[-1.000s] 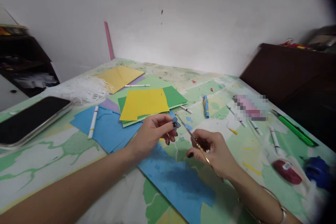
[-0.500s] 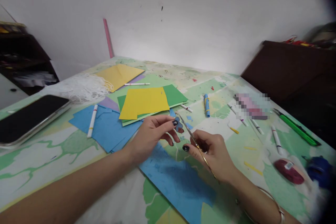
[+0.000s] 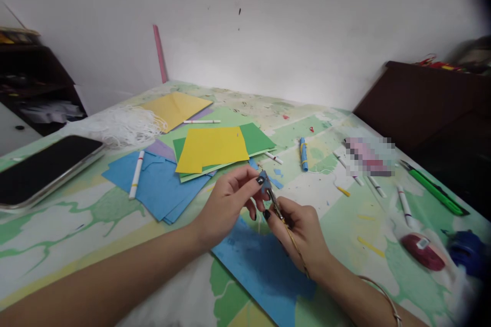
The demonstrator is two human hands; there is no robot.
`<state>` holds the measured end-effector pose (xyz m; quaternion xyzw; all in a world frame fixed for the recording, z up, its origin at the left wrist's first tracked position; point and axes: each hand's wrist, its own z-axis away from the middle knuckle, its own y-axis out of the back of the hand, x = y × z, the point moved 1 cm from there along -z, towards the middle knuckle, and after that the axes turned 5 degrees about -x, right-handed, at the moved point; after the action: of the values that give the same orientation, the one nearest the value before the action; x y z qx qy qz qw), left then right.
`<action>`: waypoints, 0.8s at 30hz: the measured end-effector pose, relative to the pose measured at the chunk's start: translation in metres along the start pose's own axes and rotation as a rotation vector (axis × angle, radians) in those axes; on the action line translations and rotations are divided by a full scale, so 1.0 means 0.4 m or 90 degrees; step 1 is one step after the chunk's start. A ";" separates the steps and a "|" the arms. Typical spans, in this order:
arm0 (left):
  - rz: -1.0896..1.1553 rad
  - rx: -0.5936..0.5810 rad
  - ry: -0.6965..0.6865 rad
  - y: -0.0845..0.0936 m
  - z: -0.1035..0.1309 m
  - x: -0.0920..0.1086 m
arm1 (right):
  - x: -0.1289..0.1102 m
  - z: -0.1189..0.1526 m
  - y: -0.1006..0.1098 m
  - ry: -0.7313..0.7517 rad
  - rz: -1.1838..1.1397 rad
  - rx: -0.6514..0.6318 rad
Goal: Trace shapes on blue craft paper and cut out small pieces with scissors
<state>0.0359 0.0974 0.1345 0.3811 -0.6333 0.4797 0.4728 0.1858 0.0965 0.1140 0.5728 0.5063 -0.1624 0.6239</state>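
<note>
Well, at the far left of the frame a dark shelf unit (image 3: 40,79) stands beyond the edge of the tabletop (image 3: 57,245), which wears a green and white patterned cover. A phone (image 3: 42,173) with a black screen lies at the middle left, a bundle of white string (image 3: 123,125) just behind it. Next come blue sheets (image 3: 169,194), with a white marker (image 3: 136,174) across them, and above these, toward the upper left, a pink rod (image 3: 159,53) at the wall and an orange-yellow sheet (image 3: 174,111). A bright yellow sheet (image 3: 214,150) overlaps green sheets (image 3: 257,139) near the centre. Just below, the left hand (image 3: 233,196) has its grip closed, thumb and fingers pinching a small blue piece (image 3: 264,185) at the centre of the frame. Scissors (image 3: 282,217) reach up to that piece, their blades against or over it; which of the two, I cannot tell. The right hand (image 3: 303,235), lower right of centre, has its grip closed around their gold handles, above another blue sheet (image 3: 261,271). Farther right lie a blue roll (image 3: 304,154) with yellow bands, a blurred-out pink item (image 3: 368,156), yellow strips (image 3: 370,247), a green cutter (image 3: 435,191), a dark red object (image 3: 422,252) bearing a pale label, and finally a blue object (image 3: 466,253) at the lower right.
</note>
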 end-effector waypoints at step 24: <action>-0.057 -0.025 -0.017 -0.015 0.003 -0.005 | -0.012 0.002 -0.003 0.022 0.021 0.005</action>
<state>0.0416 0.0947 0.1340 0.4063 -0.6311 0.4401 0.4929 0.1832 0.0937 0.1173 0.5862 0.5069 -0.1439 0.6154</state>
